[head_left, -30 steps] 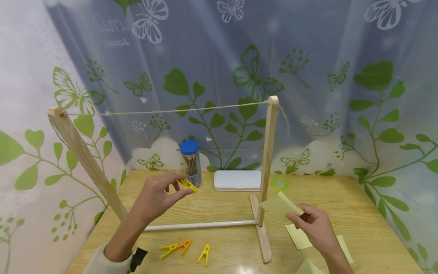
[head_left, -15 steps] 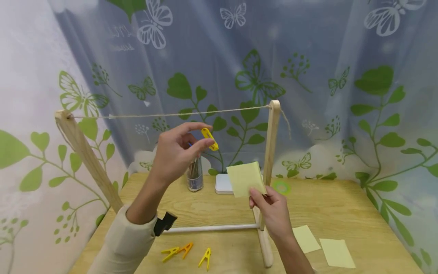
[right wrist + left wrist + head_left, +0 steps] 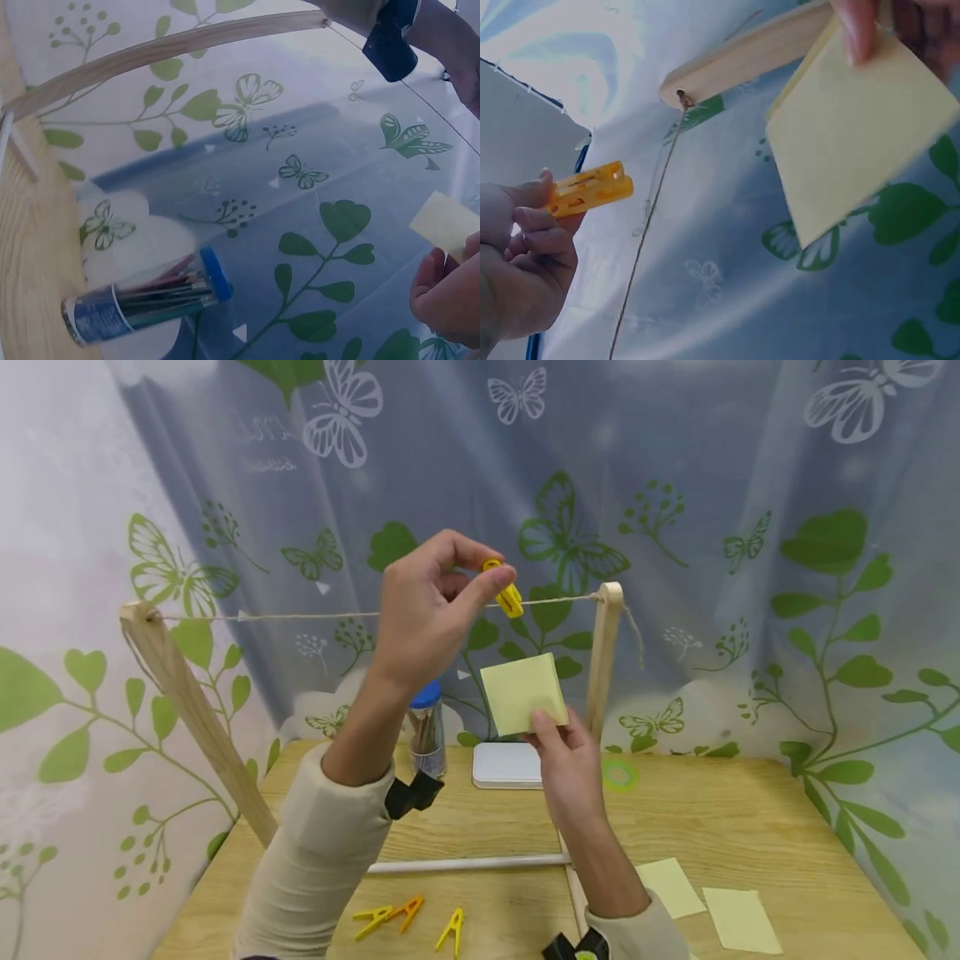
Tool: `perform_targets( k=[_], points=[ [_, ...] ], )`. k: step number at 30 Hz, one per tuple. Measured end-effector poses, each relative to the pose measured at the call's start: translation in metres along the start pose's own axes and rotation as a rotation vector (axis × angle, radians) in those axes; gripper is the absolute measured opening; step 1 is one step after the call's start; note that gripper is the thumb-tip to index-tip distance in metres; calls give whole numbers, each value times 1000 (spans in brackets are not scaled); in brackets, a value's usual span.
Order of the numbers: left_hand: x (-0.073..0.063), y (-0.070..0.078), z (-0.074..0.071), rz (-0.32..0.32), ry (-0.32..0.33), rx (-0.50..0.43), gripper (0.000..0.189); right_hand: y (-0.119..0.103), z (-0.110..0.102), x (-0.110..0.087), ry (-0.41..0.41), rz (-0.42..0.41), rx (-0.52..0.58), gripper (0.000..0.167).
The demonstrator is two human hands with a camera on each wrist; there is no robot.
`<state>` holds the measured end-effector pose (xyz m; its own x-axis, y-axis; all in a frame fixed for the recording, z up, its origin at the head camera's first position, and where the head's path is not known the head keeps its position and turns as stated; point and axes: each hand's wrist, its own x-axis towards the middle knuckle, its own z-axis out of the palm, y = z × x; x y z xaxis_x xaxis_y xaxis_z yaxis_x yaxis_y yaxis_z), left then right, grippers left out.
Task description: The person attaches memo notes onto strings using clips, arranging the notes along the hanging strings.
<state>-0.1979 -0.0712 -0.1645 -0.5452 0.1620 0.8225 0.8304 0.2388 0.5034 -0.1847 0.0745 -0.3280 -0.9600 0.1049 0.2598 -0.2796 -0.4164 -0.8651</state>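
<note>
Between thumb and fingers my left hand [image 3: 427,610] pinches a yellow clothespin [image 3: 507,592], which overlaps the twine [image 3: 555,601] in the head view. The left wrist view shows the clothespin [image 3: 592,189] to one side of the twine [image 3: 646,225]. Below the line, my right hand [image 3: 572,768] grips a square yellow sticky note [image 3: 523,693] by its lower corner. That note [image 3: 855,135] looks folded or doubled along one edge. The twine runs between a left wooden post [image 3: 195,718] and a right wooden post [image 3: 604,660].
Several clothespins, one of them orange [image 3: 407,912], lie on the table [image 3: 465,827]. Two sticky notes [image 3: 742,920] lie at the right. Behind stand a blue-lidded jar of sticks [image 3: 427,727] and a white case [image 3: 506,766]. A white bar [image 3: 472,863] joins the posts low down.
My left hand has risen from jar height to the twine, carrying the clothespin rightward. The right hand has lifted its sticky note up and to the left, closer beneath the twine.
</note>
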Motion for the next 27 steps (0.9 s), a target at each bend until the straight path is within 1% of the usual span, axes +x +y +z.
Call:
perform_targets(
  k=[2,4,8,14,21,24,27],
  points=[
    [7,3,4,-3,5,7,15,-2,4,5,-6,-4,56,14],
    [12,3,6,-15,9,26,14,-5,7,9,-13,1,114,15],
    [17,1,10,-70,8,69,13,-10,13,15,-17,6,170,18],
    [16,-6,12,-149,-28,134,13,-16,21,21,-22,-14,202,19],
    [14,-7,11,-199,-75,168,14,-19,26,24,-4,-22,234,21],
    [15,-6,12,-207,-85,172,14,-20,27,24,5,-28,249,24],
    [15,-6,13,-224,-101,179,15,-22,28,24,-2,-32,256,23]
  ],
)
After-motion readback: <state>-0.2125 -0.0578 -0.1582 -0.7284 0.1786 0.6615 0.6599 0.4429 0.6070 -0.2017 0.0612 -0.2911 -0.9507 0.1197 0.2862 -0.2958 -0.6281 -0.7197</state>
